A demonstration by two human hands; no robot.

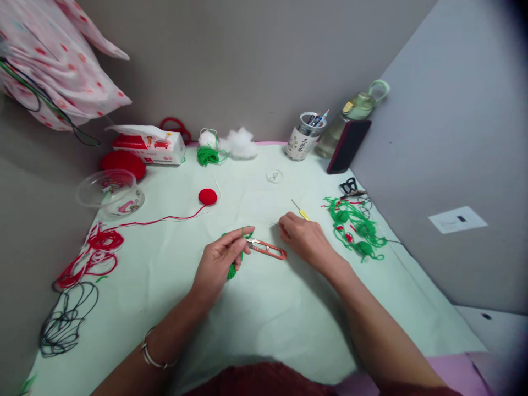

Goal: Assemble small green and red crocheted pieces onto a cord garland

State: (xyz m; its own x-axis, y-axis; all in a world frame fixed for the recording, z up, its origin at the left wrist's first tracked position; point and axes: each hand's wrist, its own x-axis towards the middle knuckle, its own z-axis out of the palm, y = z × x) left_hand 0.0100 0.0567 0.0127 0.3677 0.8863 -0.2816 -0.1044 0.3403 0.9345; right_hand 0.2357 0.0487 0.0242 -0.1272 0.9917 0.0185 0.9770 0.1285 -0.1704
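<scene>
My left hand [220, 257] is closed around a small green crocheted piece [231, 271], with a green yarn strand looped over the index finger. Orange-handled thread snips [268, 249] lie just right of its fingertips, the blades close to the yarn; whether they touch the fingers I cannot tell. My right hand [303, 234] is at the table beyond the snips, its fingers pinched together. Something thin and pale shows by those fingertips, too faint to name. Just behind the right hand is a yellow-handled crochet hook [304, 214], partly hidden by it.
A red ball [208, 197] trails yarn toward tangled red yarn [105, 240] at left. Green crocheted pieces [363, 249] lie right. Along the back are a tissue pack [165, 148], white stuffing [241, 144], a pen can [303, 140], a bottle [332, 135] and a phone [350, 146].
</scene>
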